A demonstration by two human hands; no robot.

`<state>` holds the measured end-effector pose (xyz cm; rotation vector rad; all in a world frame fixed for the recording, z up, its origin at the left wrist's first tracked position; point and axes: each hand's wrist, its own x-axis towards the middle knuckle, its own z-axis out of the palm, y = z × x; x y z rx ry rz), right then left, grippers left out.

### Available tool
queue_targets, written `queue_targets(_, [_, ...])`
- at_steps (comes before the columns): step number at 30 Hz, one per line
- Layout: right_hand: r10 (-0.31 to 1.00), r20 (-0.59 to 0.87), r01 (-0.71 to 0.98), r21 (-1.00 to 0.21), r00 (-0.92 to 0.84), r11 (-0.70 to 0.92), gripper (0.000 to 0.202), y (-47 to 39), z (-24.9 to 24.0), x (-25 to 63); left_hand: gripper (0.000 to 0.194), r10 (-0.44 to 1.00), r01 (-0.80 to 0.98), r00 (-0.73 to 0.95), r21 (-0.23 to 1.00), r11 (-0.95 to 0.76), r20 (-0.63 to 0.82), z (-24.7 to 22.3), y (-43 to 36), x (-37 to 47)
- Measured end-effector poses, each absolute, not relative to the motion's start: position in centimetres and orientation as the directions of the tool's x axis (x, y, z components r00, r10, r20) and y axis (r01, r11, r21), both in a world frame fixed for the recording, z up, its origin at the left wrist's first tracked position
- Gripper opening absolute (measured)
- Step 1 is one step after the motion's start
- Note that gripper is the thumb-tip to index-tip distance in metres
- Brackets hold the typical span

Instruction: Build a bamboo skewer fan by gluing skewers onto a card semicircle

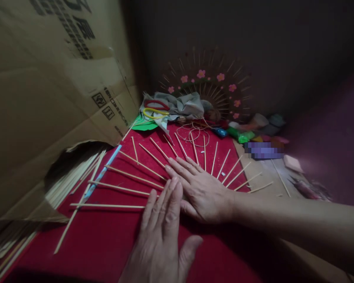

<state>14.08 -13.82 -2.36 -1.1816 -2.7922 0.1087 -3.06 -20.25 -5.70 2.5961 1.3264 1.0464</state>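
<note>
Thin wooden sticks (129,191) radiate in a half-circle over a red cloth (106,236). Both hands lie over the inner ends of these sticks and hide where they meet. My left hand (162,228) comes up from the bottom, palm down, its fingers stretched forward and the thumb apart. Beyond it, my right hand (203,190) reaches in from the right, flat, fingers pointing to the upper left. The left fingertips are close to the right hand's fingers; whether they touch I cannot tell. Neither hand is wrapped round anything.
At the left stands a cardboard box (47,98) with a hole showing many sticks. A blue-and-white straw (103,173) lies beside it. Behind are scissors (156,110), grey crumpled cloth (185,106), loose string (194,133), and a fan shape with pink flowers (201,74). Coloured packets (244,136) lie right.
</note>
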Motion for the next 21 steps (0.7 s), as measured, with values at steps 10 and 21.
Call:
queue_targets(10, [0.531, 0.508, 0.482, -0.237, -0.679, 0.843, 0.072, -13.9, -2.9, 15.6, 0.072, 0.762, 0.743, 0.500, 0.249, -0.622, 0.411, -7.2, -19.9, -2.5])
queue_targets(21, [0.868, 0.460, 0.873, -0.327, -0.187, 0.361, 0.042, -13.5, -2.0, 17.1, 0.049, 0.781, 0.716, 0.428, 0.356, -0.600, 0.455, -1.1, -15.7, -2.0])
